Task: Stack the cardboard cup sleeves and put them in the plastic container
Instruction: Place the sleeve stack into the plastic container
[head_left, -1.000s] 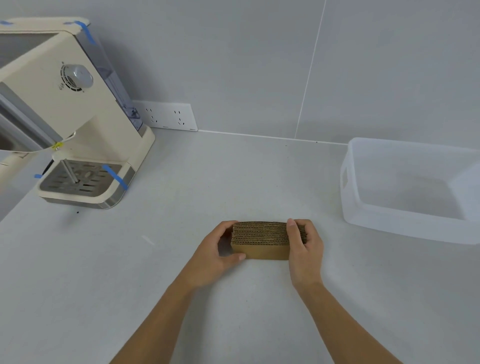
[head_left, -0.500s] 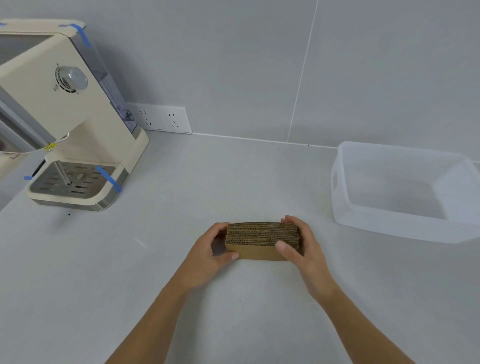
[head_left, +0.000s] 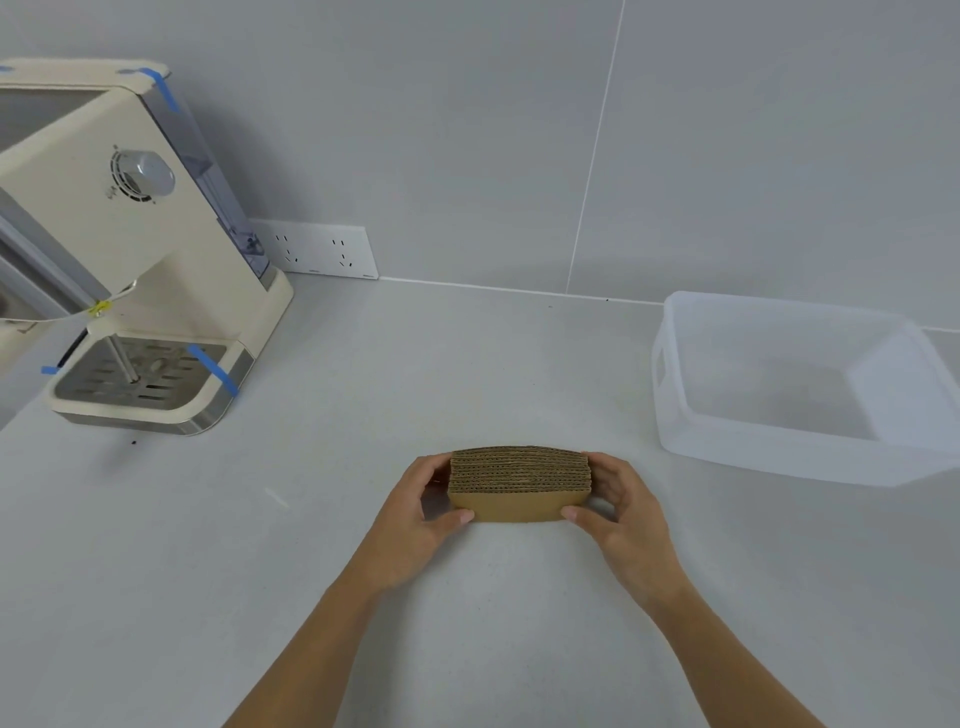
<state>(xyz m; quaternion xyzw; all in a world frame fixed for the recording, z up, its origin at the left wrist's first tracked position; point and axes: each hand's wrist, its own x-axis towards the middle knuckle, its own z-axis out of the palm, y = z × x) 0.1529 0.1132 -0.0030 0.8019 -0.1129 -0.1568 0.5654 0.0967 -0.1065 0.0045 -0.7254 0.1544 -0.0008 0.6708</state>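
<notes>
A stack of several brown cardboard cup sleeves (head_left: 519, 483) stands on edge on the grey counter, its corrugated edges facing up. My left hand (head_left: 421, 514) grips its left end, thumb on the front face. My right hand (head_left: 623, 512) grips its right end, thumb at the front lower corner and fingers behind. The translucent plastic container (head_left: 769, 457) sits on the counter to the right of the stack, apart from it, with nothing visible inside.
A cream espresso machine (head_left: 130, 270) with blue tape strips and a metal drip tray stands at the far left. A white wall socket strip (head_left: 317, 252) sits on the grey tiled wall behind. Bare counter lies between the stack and the container.
My right hand has slid from over the top right of the stack to its right end, with the thumb now low at the front. The stack stays in place between both hands.
</notes>
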